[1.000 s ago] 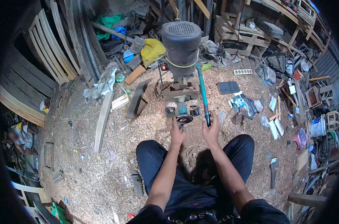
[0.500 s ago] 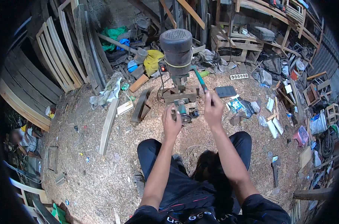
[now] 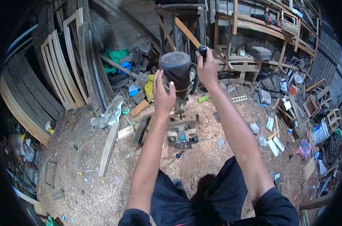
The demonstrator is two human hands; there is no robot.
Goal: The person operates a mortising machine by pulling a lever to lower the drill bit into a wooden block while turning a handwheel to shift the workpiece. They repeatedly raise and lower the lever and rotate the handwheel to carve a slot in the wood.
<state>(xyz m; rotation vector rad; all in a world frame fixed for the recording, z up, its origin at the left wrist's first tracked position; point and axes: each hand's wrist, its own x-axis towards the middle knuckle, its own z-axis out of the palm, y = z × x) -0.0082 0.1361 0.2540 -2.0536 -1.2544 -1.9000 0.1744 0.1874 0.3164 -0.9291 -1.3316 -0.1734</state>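
A drill-press-like machine stands in front of me, its dark motor housing [image 3: 175,71] vented on top. My left hand [image 3: 164,98] is at the left side of the housing, fingers extended and thumb apart. My right hand [image 3: 207,69] is closed round a lever handle [image 3: 203,49] on the right, and its black rounded end sticks out above the fist. Below the motor, a wooden block [image 3: 182,121] sits across the base. In front of it is a teal fitting with a handwheel [image 3: 183,144], and a small black knob [image 3: 178,155] shows just below.
Wood shavings cover the floor [image 3: 103,192]. Curved wooden pieces [image 3: 58,71] lean at the left wall, and a long curved board [image 3: 110,148] lies nearer. A power strip [image 3: 238,98], wooden frames [image 3: 312,100] and a pink stool [image 3: 303,148] are on the right. Another person [image 3: 26,147] sits far left.
My left hand has left the handwheel fitting and risen to the motor housing. My right hand has gone up with the lever handle. My view has shifted, and my legs look straighter.
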